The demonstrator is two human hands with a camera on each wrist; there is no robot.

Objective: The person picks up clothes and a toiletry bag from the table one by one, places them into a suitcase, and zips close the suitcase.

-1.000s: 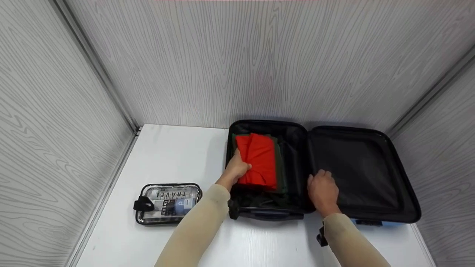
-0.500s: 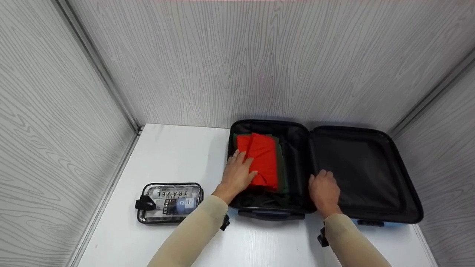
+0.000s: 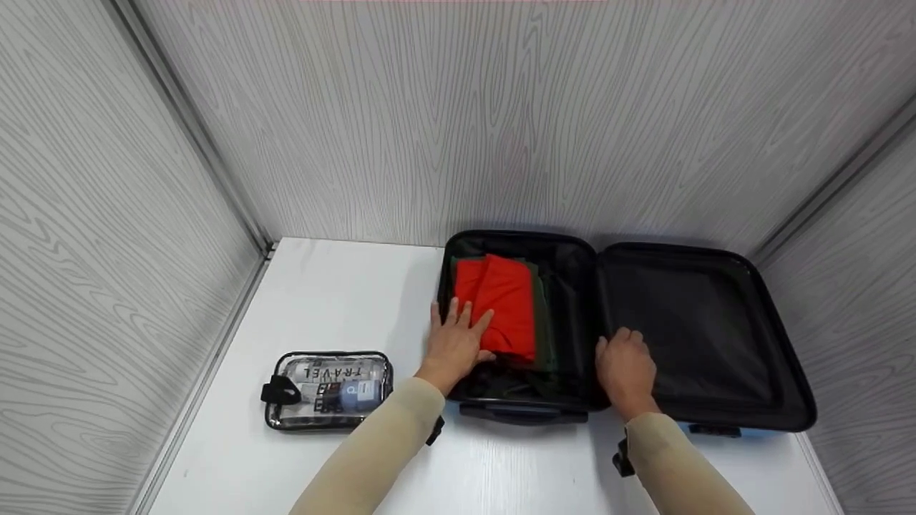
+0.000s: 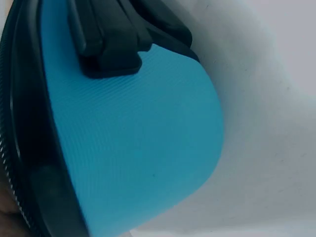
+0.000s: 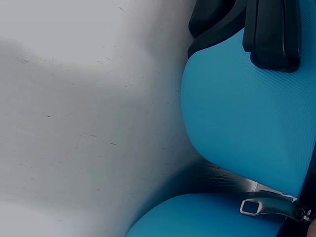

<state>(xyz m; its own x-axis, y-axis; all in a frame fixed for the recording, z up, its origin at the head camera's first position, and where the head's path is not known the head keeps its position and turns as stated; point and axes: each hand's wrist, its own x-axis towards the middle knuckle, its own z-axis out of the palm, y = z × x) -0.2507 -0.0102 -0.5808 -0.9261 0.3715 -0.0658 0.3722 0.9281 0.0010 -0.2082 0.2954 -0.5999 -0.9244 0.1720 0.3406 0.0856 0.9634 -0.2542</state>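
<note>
An open suitcase [image 3: 526, 415] lies on the white table, its black-lined halves side by side. In its left half, a folded red garment [image 3: 504, 300] rests on dark green folded cloth [image 3: 542, 322]. My left hand [image 3: 454, 347] lies with spread fingers over the near left corner of the red garment and the suitcase's left rim. My right hand [image 3: 625, 368] has its fingers curled over the suitcase edge where the halves meet. Both wrist views mostly show the blue outer shell [image 4: 138, 133], with a zipper pull [image 5: 252, 207] in the right one.
Left of the suitcase lies a clear travel pouch [image 3: 329, 393] with a black strap and a blue-labelled bottle inside. Grey wood-grain walls [image 3: 501, 121] stand behind and on both sides. The suitcase's right half [image 3: 694, 329] lies flat near the right wall.
My left hand has let go of the red garment's left edge, drawn back toward me and spread its fingers. My right hand has stayed in place.
</note>
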